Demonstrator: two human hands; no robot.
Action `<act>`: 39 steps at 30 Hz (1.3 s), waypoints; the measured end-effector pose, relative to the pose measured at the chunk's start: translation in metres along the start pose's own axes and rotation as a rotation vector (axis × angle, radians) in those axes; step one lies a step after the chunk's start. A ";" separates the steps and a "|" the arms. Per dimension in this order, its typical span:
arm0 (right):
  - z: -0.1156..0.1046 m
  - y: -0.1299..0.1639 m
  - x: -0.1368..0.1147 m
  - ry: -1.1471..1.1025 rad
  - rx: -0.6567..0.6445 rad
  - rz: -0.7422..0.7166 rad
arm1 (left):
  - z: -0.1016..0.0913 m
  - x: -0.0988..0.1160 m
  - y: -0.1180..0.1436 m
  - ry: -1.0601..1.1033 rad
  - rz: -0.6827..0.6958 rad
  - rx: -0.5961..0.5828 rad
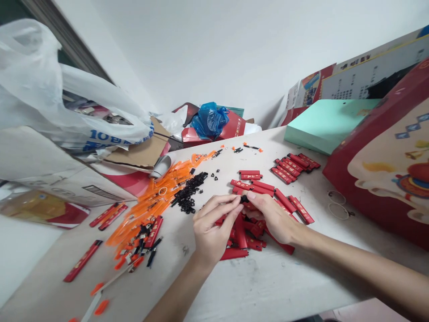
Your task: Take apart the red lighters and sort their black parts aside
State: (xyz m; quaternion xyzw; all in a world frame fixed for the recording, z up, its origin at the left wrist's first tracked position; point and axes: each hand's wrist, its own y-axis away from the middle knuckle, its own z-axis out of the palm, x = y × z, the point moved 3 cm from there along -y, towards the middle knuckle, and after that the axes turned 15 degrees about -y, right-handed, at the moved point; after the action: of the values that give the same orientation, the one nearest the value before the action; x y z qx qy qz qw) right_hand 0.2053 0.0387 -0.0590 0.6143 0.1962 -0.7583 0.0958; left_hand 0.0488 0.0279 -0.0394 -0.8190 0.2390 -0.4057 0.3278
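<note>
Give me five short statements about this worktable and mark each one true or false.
1. Both hands pinch one small black part together. True.
2. The left hand rests on the green box. False: it is over the red sticks, far from the box.
3. A pile of black clips lies beside the orange strips. True.
4. The blue bag sits under the right hand. False: it is at the far edge of the table.
5. Rubber bands lie near the red box. True.
</note>
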 end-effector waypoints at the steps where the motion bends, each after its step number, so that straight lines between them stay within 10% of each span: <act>1: 0.000 0.000 -0.001 0.017 0.000 -0.002 | 0.000 0.001 0.000 -0.010 0.016 0.001; 8: 0.001 0.001 -0.008 0.137 -0.011 -0.074 | 0.002 0.007 0.002 -0.013 0.017 0.018; 17: 0.001 0.003 -0.010 0.231 -0.020 -0.139 | 0.001 -0.002 -0.003 0.213 -0.304 -0.142; 25: 0.000 0.005 -0.013 0.255 -0.067 -0.153 | -0.008 0.010 -0.010 0.018 -0.030 -0.188; 39: 0.000 0.006 -0.012 0.264 -0.052 -0.183 | -0.003 0.012 -0.001 -0.017 -0.040 -0.093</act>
State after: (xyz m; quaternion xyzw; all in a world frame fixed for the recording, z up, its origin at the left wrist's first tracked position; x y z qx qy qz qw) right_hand 0.2100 0.0324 -0.0481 0.6854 0.2817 -0.6713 0.0153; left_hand 0.0534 0.0200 -0.0315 -0.8414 0.2387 -0.3938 0.2830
